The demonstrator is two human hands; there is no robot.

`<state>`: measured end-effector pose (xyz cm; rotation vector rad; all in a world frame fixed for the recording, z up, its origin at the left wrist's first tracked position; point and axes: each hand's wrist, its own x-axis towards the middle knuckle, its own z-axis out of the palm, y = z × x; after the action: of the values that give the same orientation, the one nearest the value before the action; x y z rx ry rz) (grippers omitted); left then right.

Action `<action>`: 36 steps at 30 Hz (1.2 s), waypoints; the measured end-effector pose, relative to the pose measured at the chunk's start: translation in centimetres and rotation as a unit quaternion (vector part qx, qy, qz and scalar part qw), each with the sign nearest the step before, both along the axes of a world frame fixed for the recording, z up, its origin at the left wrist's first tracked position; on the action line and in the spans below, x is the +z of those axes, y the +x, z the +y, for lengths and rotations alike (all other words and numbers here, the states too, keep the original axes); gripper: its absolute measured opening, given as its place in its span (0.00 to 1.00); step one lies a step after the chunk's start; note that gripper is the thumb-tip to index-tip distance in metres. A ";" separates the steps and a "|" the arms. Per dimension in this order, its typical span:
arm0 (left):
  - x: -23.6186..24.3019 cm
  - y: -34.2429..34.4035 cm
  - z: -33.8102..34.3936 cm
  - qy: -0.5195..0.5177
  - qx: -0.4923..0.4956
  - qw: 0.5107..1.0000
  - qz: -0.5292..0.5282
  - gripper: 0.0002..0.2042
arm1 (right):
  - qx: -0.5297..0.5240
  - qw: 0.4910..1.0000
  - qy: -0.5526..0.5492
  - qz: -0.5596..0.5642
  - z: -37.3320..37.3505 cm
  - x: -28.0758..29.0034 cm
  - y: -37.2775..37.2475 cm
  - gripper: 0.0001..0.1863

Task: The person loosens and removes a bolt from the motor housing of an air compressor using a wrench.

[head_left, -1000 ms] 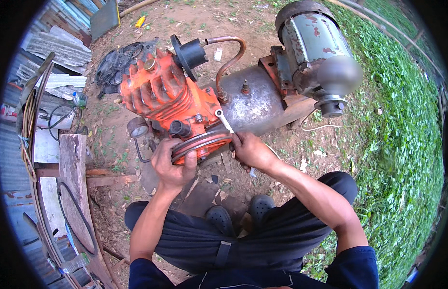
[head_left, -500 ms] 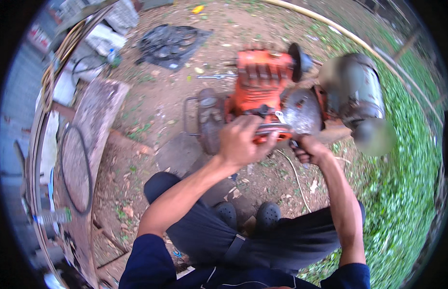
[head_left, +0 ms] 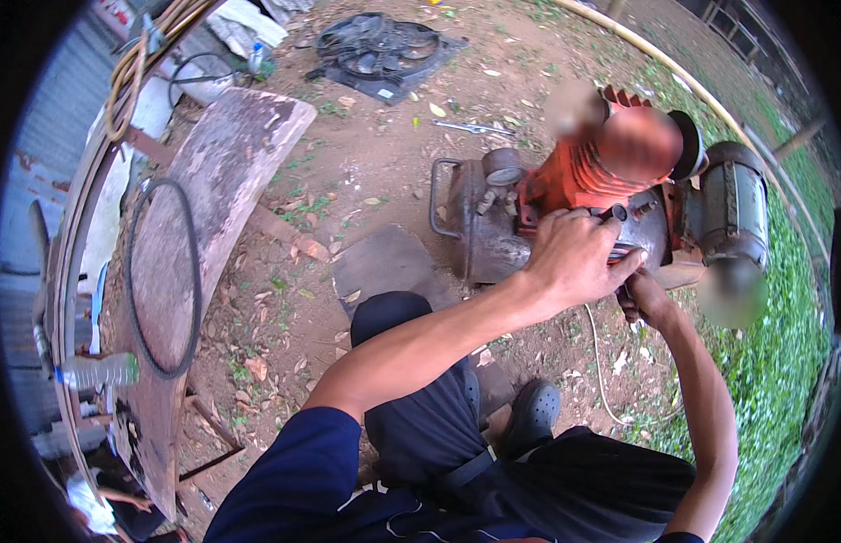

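Note:
My left hand [head_left: 574, 258] is closed around the round front part of an orange-red air compressor pump [head_left: 567, 185]. Its thumb and fingers hide most of that part. Above those fingers sticks out a dark round-ended piece [head_left: 617, 213]. Just to the right, my right hand [head_left: 653, 299] is closed on a dark-handled tool [head_left: 625, 293] held close against the pump's front; its working end is hidden. Finned and upright, the pump sits on a rusty brown tank [head_left: 493, 240] with a bent metal handle [head_left: 436, 199].
A grey motor [head_left: 735, 195] stands right of the pump. On the dirt lie a long metal wrench [head_left: 475, 128] and black sheeting with a ring-shaped guard [head_left: 384, 54]. At left, a wooden plank [head_left: 226, 172] carries a black belt [head_left: 196, 271] and a plastic bottle [head_left: 99, 370]. Another person [head_left: 95, 502] shows at lower left.
My view has swung left, so the compressor appears farther right. Both hands remain at the pump's front, now closer together.

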<state>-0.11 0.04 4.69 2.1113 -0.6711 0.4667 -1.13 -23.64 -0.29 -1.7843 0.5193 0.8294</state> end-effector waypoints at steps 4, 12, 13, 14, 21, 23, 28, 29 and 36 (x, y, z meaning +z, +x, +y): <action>0.0 0.9 -0.3 0.016 -0.004 1.000 -0.010 0.24 | 0.033 0.998 -0.044 -0.016 -0.5 0.4 0.5 0.13; 0.4 1.5 -0.4 0.013 -0.012 0.999 -0.038 0.18 | 0.028 1.000 -0.004 -0.012 -0.7 -0.4 0.0 0.17; 0.3 1.7 -0.2 0.023 -0.018 0.999 -0.035 0.17 | 0.007 1.000 -0.016 -0.007 0.1 0.2 0.0 0.24; 0.3 1.7 -0.4 0.013 -0.031 0.999 -0.034 0.17 | 0.023 0.998 -0.040 -0.042 -0.1 -0.5 -0.1 0.30; 0.7 1.0 -1.1 0.016 -0.008 1.000 -0.013 0.15 | -0.042 0.989 -0.040 -0.138 0.8 0.6 -1.7 0.22; 0.3 1.0 -1.1 0.035 0.002 0.999 -0.006 0.16 | -0.063 0.990 0.020 -0.121 0.7 -0.4 -2.0 0.22; 1.1 0.2 -1.6 0.091 0.050 0.995 -0.004 0.16 | -0.114 0.980 0.130 -0.100 2.5 -2.3 -2.7 0.30; 1.3 -0.1 -1.9 0.101 0.063 0.993 -0.005 0.16 | -0.133 0.972 0.172 -0.090 2.6 -2.7 -3.0 0.32; 4.3 -1.9 -4.4 0.173 0.090 0.975 -0.109 0.09 | -0.012 0.975 0.077 -0.208 1.7 -3.0 -2.4 0.32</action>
<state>-2.06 -4.37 8.96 2.4875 -0.7296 0.7344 -3.56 -21.93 -3.27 -1.7403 0.1957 0.4452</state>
